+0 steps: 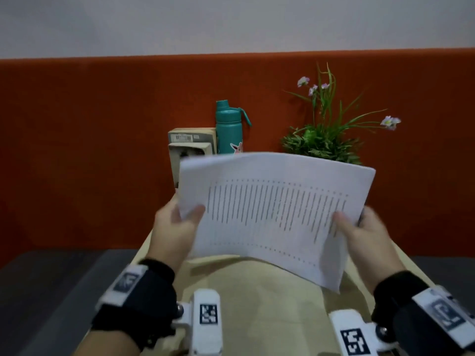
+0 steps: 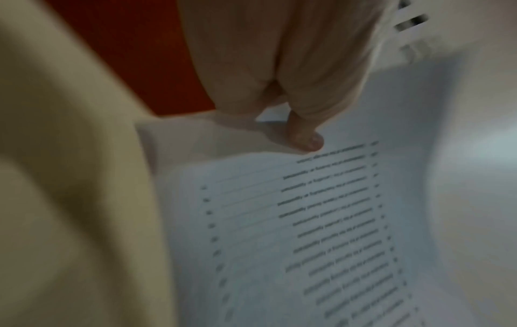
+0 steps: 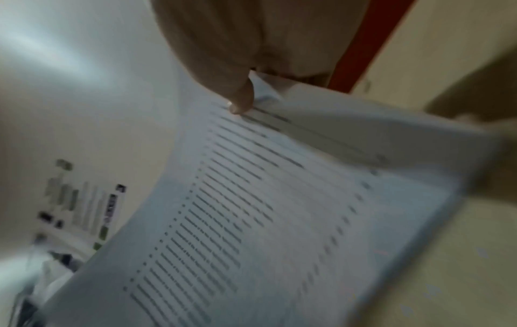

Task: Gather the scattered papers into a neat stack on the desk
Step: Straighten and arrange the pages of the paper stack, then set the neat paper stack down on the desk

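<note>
A bundle of white printed papers point(image 1: 270, 214) hangs in the air above the beige desk point(image 1: 257, 304), bowed and tilted, lines of text facing me. My left hand point(image 1: 177, 222) grips its left edge, thumb on top. My right hand point(image 1: 357, 232) grips the right edge the same way. In the left wrist view the papers point(image 2: 307, 232) spread below my left hand point(image 2: 279, 93), whose thumb presses the top sheet. In the right wrist view my right hand point(image 3: 251, 66) pinches the papers point(image 3: 279, 210) with the thumb on the print. Both wrist views are blurred.
At the back of the desk stand a teal bottle point(image 1: 228, 129), a beige boxy device point(image 1: 190, 147) and a potted plant with pink flowers point(image 1: 329, 129), all against an orange partition point(image 1: 90, 150). Dark floor point(image 1: 38, 291) lies left of the desk.
</note>
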A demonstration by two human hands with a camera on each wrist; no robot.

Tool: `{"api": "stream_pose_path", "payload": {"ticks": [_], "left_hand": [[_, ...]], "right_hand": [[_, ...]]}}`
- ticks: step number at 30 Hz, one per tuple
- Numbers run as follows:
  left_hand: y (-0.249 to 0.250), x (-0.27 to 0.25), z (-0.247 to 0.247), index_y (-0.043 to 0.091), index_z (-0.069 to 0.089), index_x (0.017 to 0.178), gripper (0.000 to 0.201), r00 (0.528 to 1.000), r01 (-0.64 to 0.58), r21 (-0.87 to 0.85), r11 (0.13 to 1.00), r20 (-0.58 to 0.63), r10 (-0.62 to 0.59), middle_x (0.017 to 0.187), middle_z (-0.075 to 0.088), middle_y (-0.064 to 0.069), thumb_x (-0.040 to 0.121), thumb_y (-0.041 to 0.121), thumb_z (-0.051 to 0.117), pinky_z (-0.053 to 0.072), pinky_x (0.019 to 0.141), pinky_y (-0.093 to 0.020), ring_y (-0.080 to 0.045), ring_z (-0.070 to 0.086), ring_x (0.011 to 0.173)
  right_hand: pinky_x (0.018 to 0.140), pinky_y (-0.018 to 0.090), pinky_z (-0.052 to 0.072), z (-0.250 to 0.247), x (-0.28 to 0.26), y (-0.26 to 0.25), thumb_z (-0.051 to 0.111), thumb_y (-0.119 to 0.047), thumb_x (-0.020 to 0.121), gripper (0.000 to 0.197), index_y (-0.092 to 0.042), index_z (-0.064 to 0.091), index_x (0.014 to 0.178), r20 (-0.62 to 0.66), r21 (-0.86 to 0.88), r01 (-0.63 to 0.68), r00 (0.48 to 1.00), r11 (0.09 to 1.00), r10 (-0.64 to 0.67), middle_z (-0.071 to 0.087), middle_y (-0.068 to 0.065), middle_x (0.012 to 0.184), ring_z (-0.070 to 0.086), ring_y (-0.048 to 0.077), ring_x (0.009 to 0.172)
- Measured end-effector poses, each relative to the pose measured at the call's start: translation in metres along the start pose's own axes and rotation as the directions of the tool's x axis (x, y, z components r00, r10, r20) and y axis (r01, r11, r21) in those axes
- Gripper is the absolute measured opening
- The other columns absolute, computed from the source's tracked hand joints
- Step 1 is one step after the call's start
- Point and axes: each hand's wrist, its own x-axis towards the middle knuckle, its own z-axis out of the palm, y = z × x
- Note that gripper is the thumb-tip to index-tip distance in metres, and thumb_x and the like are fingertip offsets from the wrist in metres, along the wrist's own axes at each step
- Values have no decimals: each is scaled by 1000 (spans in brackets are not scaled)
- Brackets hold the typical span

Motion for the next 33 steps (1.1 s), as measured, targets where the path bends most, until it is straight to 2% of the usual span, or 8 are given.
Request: {"api": "stream_pose_path", "payload": {"ticks": [3,7,11,15,18,21,25,33], "left_hand": [[56,18,-6,21,63,102,13,963,-270,278,922,94,254,102,71,-1,92,14,60,55,82,-36,-23,68,101],[139,25,9,15,69,99,14,801,-587,603,540,332,499,102,71,-4,86,18,66,50,84,-31,-19,66,95],[185,22,28,15,68,107,20,710,-666,670,327,436,553,97,62,-1,89,23,63,41,78,-25,-16,57,92],[170,24,30,21,60,116,36,621,-665,716,214,371,690,117,57,-2,82,32,65,38,92,-34,-23,52,117],[109,8,19,24,36,142,74,656,-465,670,579,-179,733,141,42,-1,77,44,65,30,103,-36,-21,38,133],[50,-16,24,30,17,148,76,987,-157,16,987,-41,157,139,47,5,88,42,61,37,110,-46,-17,48,129],[10,-23,33,20,52,123,25,997,-58,-120,991,41,64,121,66,0,99,19,49,53,96,-42,-20,64,111],[8,-24,38,20,50,117,19,986,-151,133,980,-44,158,114,62,2,100,14,43,48,73,-19,-18,61,107]], "right_hand": [[113,49,28,-8,3,-45,65,-45,84,74,-22,29,145,-115,-388,255,940,885,-322,37,6,148,36,27,136],[114,48,14,7,-9,-108,53,-60,78,86,-25,23,151,129,-727,477,801,494,-584,29,5,155,22,29,144],[97,44,47,12,-1,-113,61,-28,92,34,-26,51,125,234,-253,508,858,823,-457,63,-9,119,61,20,113],[91,42,55,13,1,-96,60,-11,93,19,-27,63,103,129,35,426,895,904,-427,73,-9,104,71,14,98],[75,26,58,8,-1,-82,59,-10,93,20,-30,64,95,93,139,376,916,916,-390,77,-17,89,73,5,88],[67,18,57,4,-8,-65,58,-13,93,18,-26,61,104,111,166,344,925,924,-364,76,-17,91,73,0,85],[70,21,57,8,-15,-36,54,-13,95,22,-29,58,109,146,136,268,947,954,-287,75,-16,96,71,-2,87],[95,40,46,8,-24,-26,45,-19,99,26,-41,47,114,155,-49,220,965,974,-210,62,-14,117,59,10,111]]}}
